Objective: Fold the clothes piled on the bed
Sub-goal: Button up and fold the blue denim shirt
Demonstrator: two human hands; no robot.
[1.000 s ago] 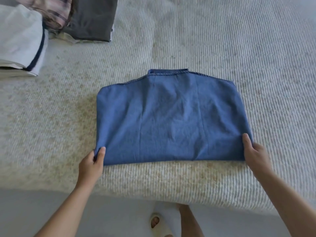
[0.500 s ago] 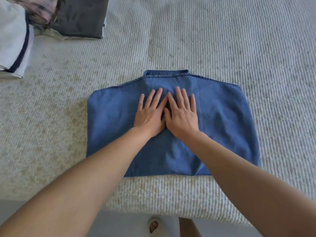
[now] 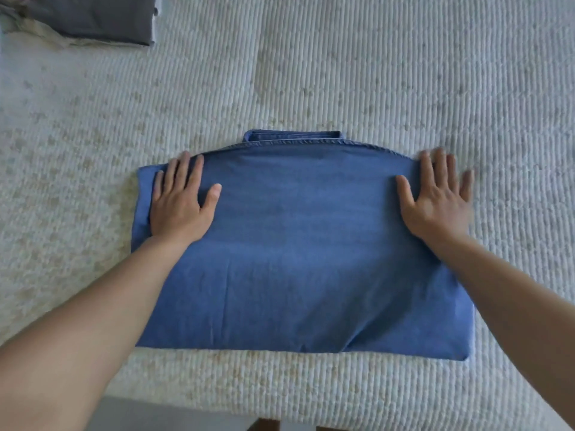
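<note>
Pressing flat: left hand (image 3: 179,202) and right hand (image 3: 435,197) both lie with fingers straight and spread on the far corners of the blue shirt (image 3: 295,253), nothing gripped. Shirt sits folded between my hands, near the bed (image 3: 342,73) edge closest to me, collar (image 3: 292,135) just beyond my fingertips. Looks like soft, light woven cotton with a stitched seam, so it should hold a crease but slide on the ribbed cover. For the next fold I'd pinch both layers at a side edge. Grey folded garment (image 3: 90,17) is far beyond my left hand.
</note>
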